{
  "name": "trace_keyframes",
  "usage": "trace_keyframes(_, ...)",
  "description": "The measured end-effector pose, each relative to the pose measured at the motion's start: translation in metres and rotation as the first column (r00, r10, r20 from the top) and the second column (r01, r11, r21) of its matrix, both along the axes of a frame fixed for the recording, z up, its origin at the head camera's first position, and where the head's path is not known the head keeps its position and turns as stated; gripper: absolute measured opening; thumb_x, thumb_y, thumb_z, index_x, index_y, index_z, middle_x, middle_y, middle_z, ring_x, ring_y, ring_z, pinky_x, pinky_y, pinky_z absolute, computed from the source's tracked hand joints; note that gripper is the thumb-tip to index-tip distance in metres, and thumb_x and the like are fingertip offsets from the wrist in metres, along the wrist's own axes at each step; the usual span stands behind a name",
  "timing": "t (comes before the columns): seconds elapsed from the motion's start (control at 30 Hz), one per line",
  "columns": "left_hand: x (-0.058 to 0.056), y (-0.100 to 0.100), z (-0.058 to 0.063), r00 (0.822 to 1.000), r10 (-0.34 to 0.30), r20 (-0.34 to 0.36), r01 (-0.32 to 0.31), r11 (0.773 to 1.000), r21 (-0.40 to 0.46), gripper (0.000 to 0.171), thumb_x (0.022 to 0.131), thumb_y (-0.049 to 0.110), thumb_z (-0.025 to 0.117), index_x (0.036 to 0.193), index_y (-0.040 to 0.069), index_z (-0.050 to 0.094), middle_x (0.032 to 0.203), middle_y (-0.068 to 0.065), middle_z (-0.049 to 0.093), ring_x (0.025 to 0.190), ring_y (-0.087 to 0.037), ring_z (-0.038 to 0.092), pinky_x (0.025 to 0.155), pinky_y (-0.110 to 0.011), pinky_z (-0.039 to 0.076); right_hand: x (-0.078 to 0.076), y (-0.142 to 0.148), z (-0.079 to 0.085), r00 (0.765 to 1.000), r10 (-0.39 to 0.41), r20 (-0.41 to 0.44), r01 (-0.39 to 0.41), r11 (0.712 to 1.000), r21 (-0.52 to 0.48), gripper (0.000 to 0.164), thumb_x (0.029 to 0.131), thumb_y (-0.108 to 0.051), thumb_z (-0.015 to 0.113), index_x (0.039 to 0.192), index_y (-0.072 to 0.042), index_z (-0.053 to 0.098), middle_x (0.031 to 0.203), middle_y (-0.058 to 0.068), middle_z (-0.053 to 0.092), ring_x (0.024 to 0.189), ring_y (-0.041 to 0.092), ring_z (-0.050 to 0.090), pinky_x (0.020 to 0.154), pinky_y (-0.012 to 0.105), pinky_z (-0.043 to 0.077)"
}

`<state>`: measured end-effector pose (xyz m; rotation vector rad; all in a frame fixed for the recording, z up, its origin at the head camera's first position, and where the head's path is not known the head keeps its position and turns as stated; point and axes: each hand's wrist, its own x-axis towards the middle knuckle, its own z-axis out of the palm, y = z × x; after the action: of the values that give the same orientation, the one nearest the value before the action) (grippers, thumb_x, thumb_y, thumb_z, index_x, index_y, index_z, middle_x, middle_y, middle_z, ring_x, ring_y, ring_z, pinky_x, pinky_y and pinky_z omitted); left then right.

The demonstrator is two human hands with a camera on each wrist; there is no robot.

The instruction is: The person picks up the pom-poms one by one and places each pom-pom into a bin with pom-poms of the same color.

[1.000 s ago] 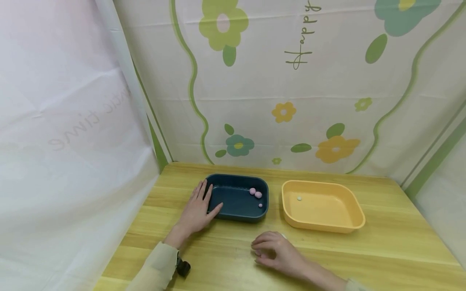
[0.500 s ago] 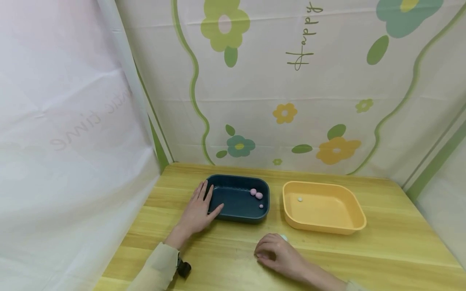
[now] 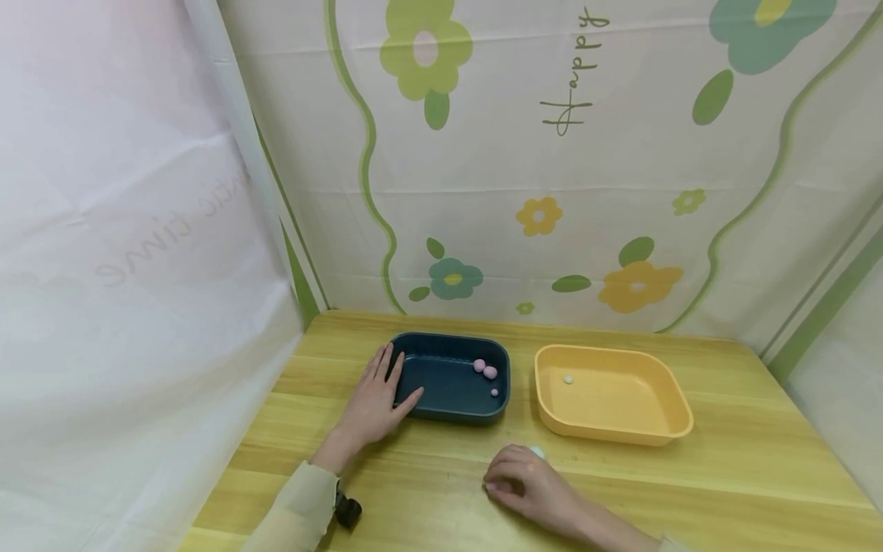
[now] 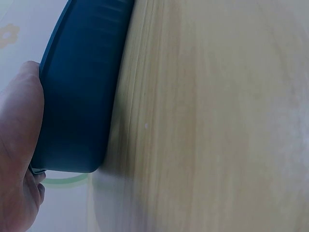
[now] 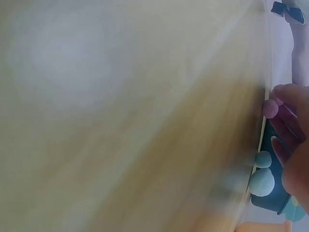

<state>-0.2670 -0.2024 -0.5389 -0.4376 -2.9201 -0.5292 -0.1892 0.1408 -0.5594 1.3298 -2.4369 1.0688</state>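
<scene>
My left hand [image 3: 372, 400] rests on the left end of a dark blue tray [image 3: 441, 418], fingers straight and spread over its rim. In the left wrist view its thumb lies along the tray's edge. Inside the tray, at the right, are two pink balls [image 3: 490, 372] and a smaller pink one [image 3: 494, 392]. My right hand [image 3: 534, 491] is low over the table in front of the trays. Between its fingertips it pinches a pink ball [image 5: 270, 108], mostly hidden in the head view. Near its knuckles lies a pale green ball [image 3: 538, 452]; the right wrist view shows a smaller one [image 5: 263, 159] beside it.
A yellow tray [image 3: 614, 438] stands right of the blue one, with a small pale green ball [image 3: 568, 379] in it. Both sit on a wood-grain table [image 3: 414, 491]. A flower-printed cloth [image 3: 483, 153] hangs behind, and white cloth hangs at both sides.
My right hand's fingers have drawn closer together, and the pink ball seen between them earlier is now mostly covered. The left hand and both trays have stayed in place.
</scene>
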Motion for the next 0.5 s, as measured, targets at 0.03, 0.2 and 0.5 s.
trace_keyframes(0.03, 0.0, 0.0, 0.0, 1.0, 0.0, 0.001, 0.0, 1.0, 0.0, 0.091, 0.11, 0.063, 0.053, 0.174, 0.003, 0.028, 0.185, -0.023, 0.011, 0.173, -0.043, 0.013, 0.14, -0.059, 0.021, 0.0, 0.0, 0.0, 1.0, -0.002, -0.006, 0.002, 1.0, -0.008, 0.02, 0.094, -0.004, 0.085, 0.105, -0.021, 0.083, 0.105, -0.012, 0.078, 0.098, 0.005, 0.068, 0.086, 0.023, 0.061)
trace_keyframes(0.2, 0.0, 0.0, 0.0, 1.0, -0.002, -0.003, 0.002, 1.0, 0.006, 0.091, 0.11, 0.063, 0.053, 0.174, 0.003, 0.027, 0.185, -0.023, 0.012, 0.173, -0.043, 0.014, 0.14, -0.059, 0.021, -0.001, -0.001, 0.004, 0.999, -0.019, -0.037, 0.017, 0.999, -0.041, 0.019, 0.093, -0.004, 0.086, 0.104, -0.02, 0.084, 0.105, -0.011, 0.079, 0.098, 0.006, 0.07, 0.088, 0.023, 0.062)
trace_keyframes(0.5, -0.001, 0.0, -0.001, 1.0, 0.002, 0.002, -0.002, 1.0, -0.014, 0.092, 0.11, 0.064, 0.052, 0.174, 0.004, 0.026, 0.185, -0.023, 0.011, 0.173, -0.043, 0.013, 0.14, -0.059, 0.021, -0.007, -0.001, 0.013, 0.989, -0.027, -0.144, 0.011, 0.994, -0.111, 0.028, 0.082, 0.002, 0.092, 0.103, -0.014, 0.083, 0.106, -0.008, 0.079, 0.098, 0.009, 0.071, 0.094, 0.014, 0.057)
